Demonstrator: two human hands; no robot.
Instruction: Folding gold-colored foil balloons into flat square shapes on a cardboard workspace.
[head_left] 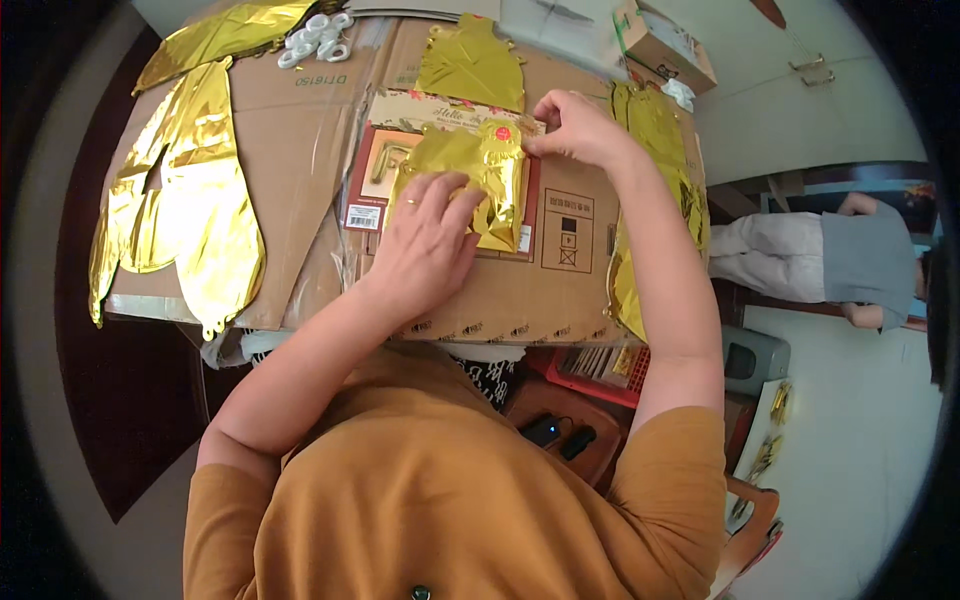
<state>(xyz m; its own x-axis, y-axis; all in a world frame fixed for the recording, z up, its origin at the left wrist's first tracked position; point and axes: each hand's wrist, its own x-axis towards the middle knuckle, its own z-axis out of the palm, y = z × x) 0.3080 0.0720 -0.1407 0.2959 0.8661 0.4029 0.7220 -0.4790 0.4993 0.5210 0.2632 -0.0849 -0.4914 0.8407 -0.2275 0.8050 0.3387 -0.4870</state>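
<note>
**Two hands on a folded gold foil balloon**

Nearest the camera, at the bottom of the frame, is the person's mustard-orange shirt (pixel 450 500), with both bare forearms rising from it toward the centre.

The left hand (pixel 425 240), a ring on one finger, lies flat with fingers together, pressing down on the lower left part of a folded gold foil balloon (pixel 480 180) in the middle of the frame. The right hand (pixel 575 128), just right of centre and higher up, pinches the balloon's upper right corner between thumb and fingers. The balloon rests on a flat printed packet (pixel 440 112), which lies on a sheet of brown cardboard (pixel 290 170) covering the table.

Further out, a large flattened gold balloon (pixel 185 200) spreads across the left of the frame, another gold piece (pixel 470 65) sits at upper centre, and a third (pixel 660 170) hangs along the cardboard's right edge. A heap of small white rings (pixel 315 38) lies at the upper left. A cardboard box (pixel 665 45) stands at the upper right. At the far right, another person (pixel 840 260) is partly in view.
</note>
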